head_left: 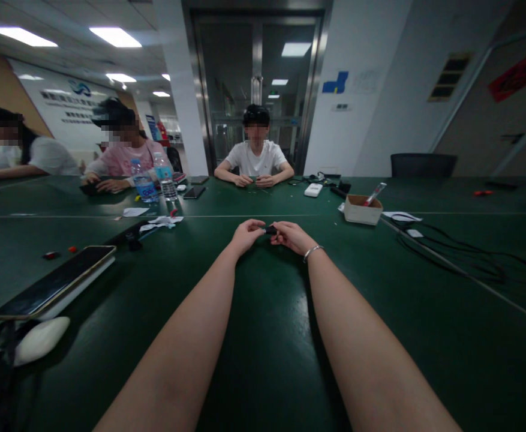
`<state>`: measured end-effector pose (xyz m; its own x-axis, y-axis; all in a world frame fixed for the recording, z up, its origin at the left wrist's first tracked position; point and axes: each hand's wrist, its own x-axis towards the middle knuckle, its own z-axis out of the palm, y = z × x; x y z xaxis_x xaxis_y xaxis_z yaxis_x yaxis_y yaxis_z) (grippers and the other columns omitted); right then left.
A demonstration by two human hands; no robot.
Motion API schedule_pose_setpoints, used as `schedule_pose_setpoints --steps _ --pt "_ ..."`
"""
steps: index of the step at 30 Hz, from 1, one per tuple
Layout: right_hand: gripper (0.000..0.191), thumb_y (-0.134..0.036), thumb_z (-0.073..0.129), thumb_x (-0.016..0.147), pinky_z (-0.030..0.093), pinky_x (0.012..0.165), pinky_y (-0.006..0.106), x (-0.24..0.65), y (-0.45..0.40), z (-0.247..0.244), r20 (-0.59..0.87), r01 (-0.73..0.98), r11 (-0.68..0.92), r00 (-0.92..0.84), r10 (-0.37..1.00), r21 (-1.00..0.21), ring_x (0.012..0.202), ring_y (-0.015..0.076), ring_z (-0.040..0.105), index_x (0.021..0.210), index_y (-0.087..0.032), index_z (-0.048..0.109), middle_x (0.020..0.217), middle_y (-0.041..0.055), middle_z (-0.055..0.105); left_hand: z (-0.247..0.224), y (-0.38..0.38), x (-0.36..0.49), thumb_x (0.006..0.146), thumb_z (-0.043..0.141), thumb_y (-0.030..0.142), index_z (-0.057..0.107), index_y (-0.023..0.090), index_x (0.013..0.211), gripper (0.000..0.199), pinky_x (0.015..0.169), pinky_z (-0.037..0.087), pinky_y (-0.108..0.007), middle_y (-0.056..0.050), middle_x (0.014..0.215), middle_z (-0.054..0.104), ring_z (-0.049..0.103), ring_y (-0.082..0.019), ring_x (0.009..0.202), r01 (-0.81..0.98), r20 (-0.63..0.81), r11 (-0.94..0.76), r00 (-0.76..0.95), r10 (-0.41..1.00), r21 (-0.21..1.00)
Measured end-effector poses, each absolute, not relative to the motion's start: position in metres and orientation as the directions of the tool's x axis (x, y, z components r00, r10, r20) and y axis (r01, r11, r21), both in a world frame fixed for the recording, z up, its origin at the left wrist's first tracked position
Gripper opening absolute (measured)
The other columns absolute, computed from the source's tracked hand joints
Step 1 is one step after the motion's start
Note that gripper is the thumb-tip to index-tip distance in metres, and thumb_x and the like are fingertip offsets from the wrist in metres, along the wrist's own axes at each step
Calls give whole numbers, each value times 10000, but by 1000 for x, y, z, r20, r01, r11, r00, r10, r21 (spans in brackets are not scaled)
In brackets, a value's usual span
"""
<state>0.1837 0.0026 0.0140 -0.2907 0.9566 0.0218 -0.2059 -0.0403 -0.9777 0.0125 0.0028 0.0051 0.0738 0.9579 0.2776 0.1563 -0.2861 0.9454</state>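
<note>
Both of my arms reach out over the dark green table (263, 336), and the hands meet near its middle. A small black object (270, 230) with a short grey end on its left spans the gap between them; it is too small for me to tell its kind. My left hand (247, 235) pinches the grey end between thumb and fingers. My right hand (294, 236), with a silver bracelet (313, 253) at the wrist, is closed on the black part, its fingers curled. The fingertips cover some of the object.
Left on the table are a phone (56, 282) on a white box, a white rounded object (42, 341), crumpled paper (161, 222) and water bottles (166, 180). A small box (363, 211) and black cables (460, 252) lie right. A person (256, 153) sits opposite; two more sit left.
</note>
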Motion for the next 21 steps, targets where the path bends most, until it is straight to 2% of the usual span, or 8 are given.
schedule_pose_setpoints --steps 4,7,9,14,17,19,21 --pt "112 -201 593 899 588 565 244 184 4 14 19 -198 -41 -293 956 -979 432 79 554 822 -120 604 515 -12 575 3 4 12 639 671 180 675 143 902 265 723 438 -277 -32 768 654 583 -143 726 106 306 -315 87 948 943" --pt "34 -114 605 861 597 591 261 185 4 14 37 -214 -33 -315 948 -976 414 64 533 890 -128 616 541 -26 593 4 5 11 640 676 182 676 143 891 254 743 440 -284 -34 782 657 584 -146 740 102 297 -303 77 952 947" --pt "142 -63 606 836 605 606 285 185 4 14 51 -236 -26 -314 948 -971 385 48 499 951 -147 608 562 -47 599 5 4 11 644 677 187 676 143 899 259 730 440 -283 -30 775 654 577 -145 728 109 284 -290 63 957 951" --pt "79 -218 566 911 599 565 294 183 7 12 28 -212 -37 -295 955 -977 363 54 476 919 -142 586 572 -11 623 6 4 10 654 670 182 677 143 902 251 658 419 -263 -11 701 625 536 -129 657 125 278 -281 35 960 952" --pt "42 -168 580 889 593 550 280 184 8 11 44 -182 -18 -330 943 -983 366 57 475 915 -139 597 540 -25 601 6 5 10 652 662 168 681 140 882 233 629 404 -255 2 653 599 511 -118 616 132 284 -285 28 958 949" --pt "167 -66 614 826 602 585 287 185 8 11 69 -206 -2 -337 939 -979 381 46 483 965 -157 597 591 -45 615 6 6 10 648 661 166 681 138 878 232 619 397 -253 7 640 585 498 -114 600 126 283 -283 13 959 951" --pt "232 -45 622 808 607 613 297 185 7 11 82 -233 3 -328 941 -972 390 41 489 999 -171 586 613 -56 615 6 6 10 644 666 174 681 140 884 243 615 396 -254 10 633 575 494 -113 593 121 279 -278 7 960 953"
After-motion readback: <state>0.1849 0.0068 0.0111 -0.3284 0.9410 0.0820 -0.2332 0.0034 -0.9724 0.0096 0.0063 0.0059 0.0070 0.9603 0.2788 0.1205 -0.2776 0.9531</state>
